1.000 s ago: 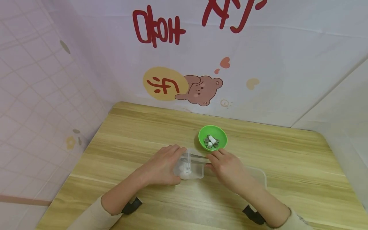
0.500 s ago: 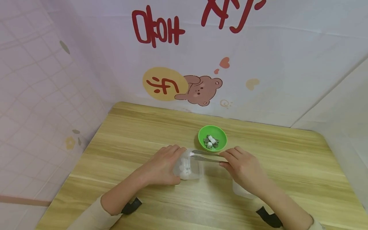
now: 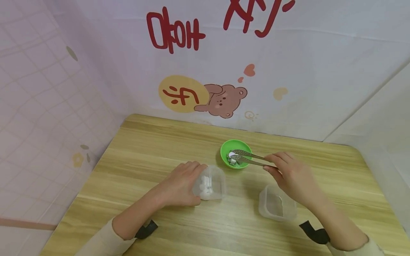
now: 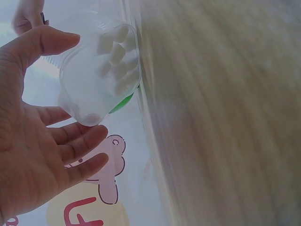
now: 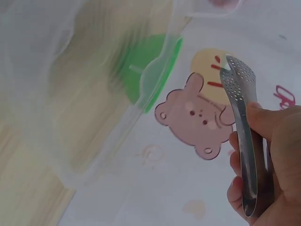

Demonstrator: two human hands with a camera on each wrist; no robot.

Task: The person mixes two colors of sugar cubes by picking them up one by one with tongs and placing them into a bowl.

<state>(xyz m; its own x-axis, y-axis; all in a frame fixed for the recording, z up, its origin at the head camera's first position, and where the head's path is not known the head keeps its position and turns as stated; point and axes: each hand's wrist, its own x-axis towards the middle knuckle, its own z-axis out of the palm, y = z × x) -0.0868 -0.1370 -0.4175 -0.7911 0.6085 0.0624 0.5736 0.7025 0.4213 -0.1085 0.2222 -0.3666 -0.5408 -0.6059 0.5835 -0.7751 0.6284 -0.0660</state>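
My left hand [image 3: 179,185] grips a clear plastic container [image 3: 219,177] lying tipped on its side, its mouth facing right. Several white marshmallow-like pieces [image 4: 117,59] lie inside it; the left wrist view shows thumb and fingertips on opposite sides. With my right hand [image 3: 293,177] I hold metal tongs [image 5: 247,155] with perforated tips. Those tips hover at the green bowl [image 3: 237,144], a white piece [image 3: 231,155] at their end. Grey chunks and other white pieces sit in the bowl, partly covered by the tongs.
A second clear container [image 3: 265,209] stands on the wooden table [image 3: 153,142] below my right hand, and looms large in the right wrist view. Behind the table hangs a white printed cloth [image 3: 304,71] with a bear; more cloth closes off both sides.
The tongs have come out of the tipped container and moved right and away from me, to the green bowl, with a white piece at their tips. The left hand has stayed put.
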